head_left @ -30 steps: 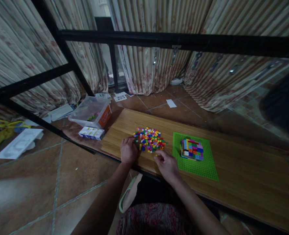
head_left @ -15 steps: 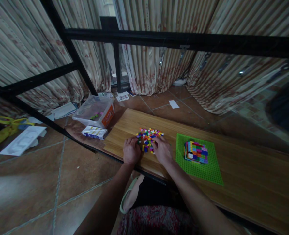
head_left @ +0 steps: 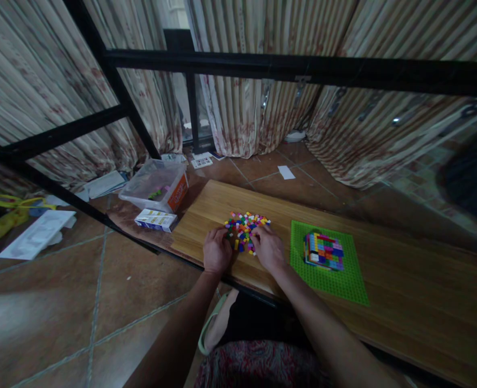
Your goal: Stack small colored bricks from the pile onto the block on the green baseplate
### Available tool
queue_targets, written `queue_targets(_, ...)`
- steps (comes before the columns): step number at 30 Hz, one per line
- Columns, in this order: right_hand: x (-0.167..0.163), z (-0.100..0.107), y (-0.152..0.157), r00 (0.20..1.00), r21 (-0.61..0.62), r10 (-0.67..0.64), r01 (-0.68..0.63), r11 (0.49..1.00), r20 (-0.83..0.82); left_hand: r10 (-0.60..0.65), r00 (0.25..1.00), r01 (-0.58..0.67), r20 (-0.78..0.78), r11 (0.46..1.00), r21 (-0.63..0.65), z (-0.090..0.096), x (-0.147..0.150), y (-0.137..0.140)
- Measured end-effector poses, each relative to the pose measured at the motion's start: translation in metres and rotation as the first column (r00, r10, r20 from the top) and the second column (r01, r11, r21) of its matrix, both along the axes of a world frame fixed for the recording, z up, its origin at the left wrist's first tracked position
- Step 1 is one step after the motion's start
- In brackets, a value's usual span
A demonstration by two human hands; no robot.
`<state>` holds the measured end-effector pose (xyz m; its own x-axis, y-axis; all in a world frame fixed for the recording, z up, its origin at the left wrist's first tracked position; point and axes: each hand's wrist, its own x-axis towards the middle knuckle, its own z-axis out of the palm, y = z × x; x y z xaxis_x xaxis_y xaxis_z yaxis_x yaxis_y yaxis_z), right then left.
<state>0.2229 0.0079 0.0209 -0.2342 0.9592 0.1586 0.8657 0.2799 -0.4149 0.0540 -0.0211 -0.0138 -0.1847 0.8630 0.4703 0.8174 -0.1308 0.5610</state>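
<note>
Fingers of left hand and right hand curl at loose toy bricks, any grip unclear. A multicoloured brick block stands assembled on the green baseplate; many pieces lie unjoined.

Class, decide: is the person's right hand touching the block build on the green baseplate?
No, the right hand is at the loose bricks, clearly apart from the block build on the green baseplate.

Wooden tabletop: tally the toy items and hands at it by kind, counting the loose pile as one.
Pile of loose bricks: 1
Green baseplate: 1
Brick build: 1
Hands: 2 (left hand, right hand)
Total: 5
</note>
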Motion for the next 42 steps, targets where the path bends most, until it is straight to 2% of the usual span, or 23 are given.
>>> queue_targets(15,-0.003,0.003,0.000,0.996,0.007,0.085,-0.084,0.996,-0.003,-0.005,0.997,0.006,0.075,1.000,-0.012,0.003,0.001,-0.003)
queue_targets(19,0.002,0.007,-0.008,0.992,0.006,0.059,-0.059,0.998,-0.115,-0.014,0.991,0.014,0.131,1.000,-0.003,0.006,-0.002,-0.002)
queue_targets(22,0.012,0.012,-0.026,0.955,-0.002,0.022,-0.024,1.000,-0.295,0.006,0.986,-0.014,0.165,0.999,0.047,0.014,-0.003,-0.005)
queue_targets(24,0.020,0.016,-0.043,0.898,-0.032,0.001,-0.017,0.999,-0.441,0.014,0.981,-0.031,0.192,0.996,0.087,0.023,0.003,-0.015)
queue_targets(26,0.027,0.018,-0.063,0.820,-0.104,-0.056,-0.004,0.995,-0.570,-0.029,0.959,0.003,0.281,0.996,0.094,0.033,0.016,-0.034)
queue_targets(28,0.032,0.020,-0.084,0.729,-0.206,-0.142,0.002,0.979,-0.669,-0.124,0.898,0.132,0.423,0.991,0.009,0.043,0.036,-0.058)
queue_targets(29,0.034,0.021,-0.094,0.679,-0.251,-0.187,0.004,0.968,-0.710,-0.149,0.843,0.203,0.518,0.978,-0.049,0.048,0.047,-0.071)
queue_targets(31,0.036,0.024,-0.111,0.576,-0.322,-0.267,0.008,0.947,-0.773,-0.159,0.693,0.387,0.704,0.905,-0.177,0.054,0.067,-0.094)
queue_targets(33,0.037,0.027,-0.125,0.477,-0.375,-0.332,0.007,0.927,-0.814,-0.124,0.542,0.509,0.831,0.835,-0.207,0.057,0.082,-0.109)
queue_targets(34,0.037,0.029,-0.129,0.430,-0.397,-0.361,0.007,0.918,-0.827,-0.106,0.505,0.527,0.856,0.824,-0.209,0.058,0.087,-0.113)
queue_targets(38,0.038,0.038,-0.138,0.255,-0.468,-0.456,0.013,0.884,-0.853,-0.072,0.466,0.561,0.882,0.795,-0.231,0.061,0.094,-0.116)
queue_targets(42,0.040,0.042,-0.139,0.155,-0.506,-0.498,-0.018,0.862,-0.853,-0.066,0.470,0.578,0.880,0.777,-0.250,0.067,0.098,-0.117)
